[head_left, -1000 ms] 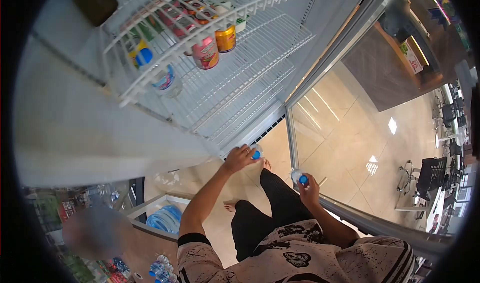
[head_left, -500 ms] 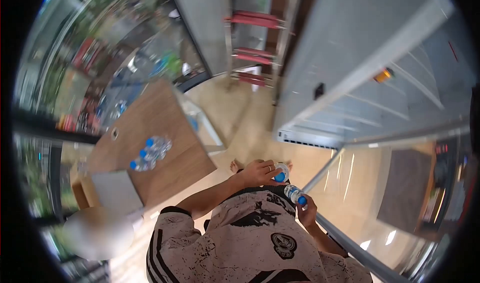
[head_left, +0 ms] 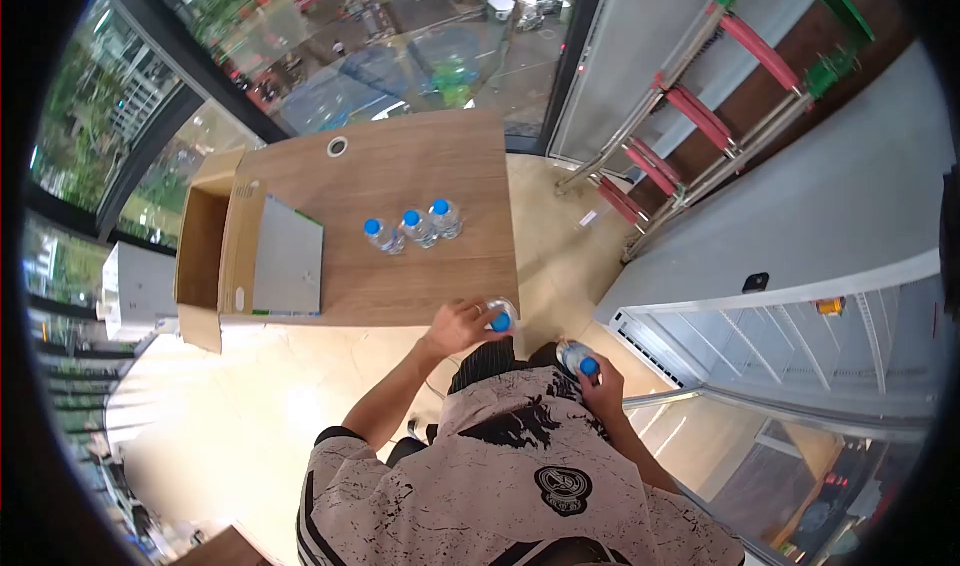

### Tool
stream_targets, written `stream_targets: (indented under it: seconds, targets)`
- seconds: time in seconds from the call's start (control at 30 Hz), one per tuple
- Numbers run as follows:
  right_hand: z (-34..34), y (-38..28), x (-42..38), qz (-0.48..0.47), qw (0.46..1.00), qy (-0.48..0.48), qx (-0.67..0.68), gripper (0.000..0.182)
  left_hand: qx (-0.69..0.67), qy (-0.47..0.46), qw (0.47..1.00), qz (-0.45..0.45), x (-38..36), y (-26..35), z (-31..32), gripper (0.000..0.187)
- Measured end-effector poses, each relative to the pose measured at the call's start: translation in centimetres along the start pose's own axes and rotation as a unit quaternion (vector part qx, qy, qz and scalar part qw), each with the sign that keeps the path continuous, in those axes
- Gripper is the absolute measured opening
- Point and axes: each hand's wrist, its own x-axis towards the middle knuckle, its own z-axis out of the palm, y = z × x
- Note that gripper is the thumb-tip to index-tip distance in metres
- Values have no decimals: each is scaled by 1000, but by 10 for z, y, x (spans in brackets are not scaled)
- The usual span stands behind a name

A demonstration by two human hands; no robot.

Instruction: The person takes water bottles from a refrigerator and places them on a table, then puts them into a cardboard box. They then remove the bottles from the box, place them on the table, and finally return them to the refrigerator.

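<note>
My left hand (head_left: pixel 462 327) grips a small clear water bottle with a blue cap (head_left: pixel 499 317), held just off the near edge of a wooden table (head_left: pixel 400 176). Closer to my body, my right hand (head_left: pixel 602 389) holds a second blue-capped water bottle (head_left: pixel 577 358). Three more blue-capped bottles (head_left: pixel 412 227) stand in a row on the table, apart from both hands.
An open cardboard box (head_left: pixel 205 236) and a grey board (head_left: pixel 288 269) lie on the table's left part. A red-and-green stepladder (head_left: pixel 690 116) leans at the right. The open fridge with wire shelves (head_left: pixel 830 336) and its glass door (head_left: pixel 740 446) are at lower right. Glass walls stand behind.
My view has swung from the fridge shelves round to the wooden table. Both hands have kept their bottles, and the left one now reaches toward the table edge.
</note>
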Motion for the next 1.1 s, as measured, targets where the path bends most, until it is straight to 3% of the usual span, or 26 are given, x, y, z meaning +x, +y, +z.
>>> stream_targets:
  seconds: [0.13,0.2,0.33,0.43,0.57,1.1]
  targets:
    - [19,-40,44,-73,995,-64,10,30,42,21,995,-91,-27,-21,-19,38]
    - [34,-54,68,-160,982,-82,56,28,74,39,987,-137,-41,-32,-23,36]
    - [64,-69,95,-222,961,-159,48,28,99,17,961,-258,-65,-35,-29,36]
    - [85,-79,118,-247,944,-202,85,29,123,72,946,-291,-71,-43,-23,37]
    - [112,-89,137,-246,929,-261,93,28,131,90,940,-302,-75,-47,-18,38]
    - [205,-116,188,-229,945,-220,79,30,73,-58,968,-235,-65,-116,-26,45]
